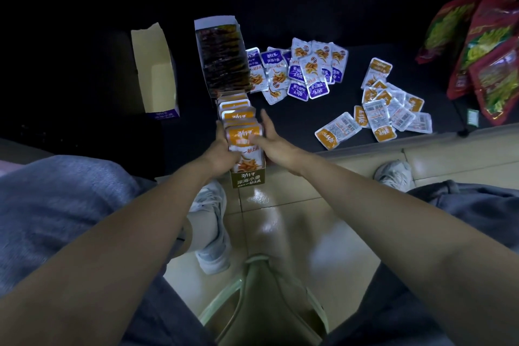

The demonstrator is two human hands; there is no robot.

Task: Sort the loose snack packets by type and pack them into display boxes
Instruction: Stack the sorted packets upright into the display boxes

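The left hand (224, 150) was curled round the left wall of the narrow orange cardboard display box (248, 180) at the centre of the frame. Its fingertips were laid against the row of orange-and-white foil packets (243, 132) stood upright inside. The right hand (271, 139) was held nearly flat, with straight fingers pressed along the right side of the same row. Its thumb appeared to be laid across the front packet, and nothing was pinched by it.

The orange box was set lengthwise at the near edge of the black desk (295, 126). At its far end a second cardboard box filled with dark brown packets (222, 59) was lined up toward the upper centre. An empty purple box with a cream inside (156, 70) was left in the upper left, well apart. A heap of purple foil packets (303, 73) was piled just right of the brown-filled box. Loose orange packets (387, 112) were scattered further right, near the desk's near edge, and large red-and-green bags (483, 50) were stacked at the upper right. Bare desk surface was left between the right hand and the scattered orange packets, and between the empty box and the orange one.
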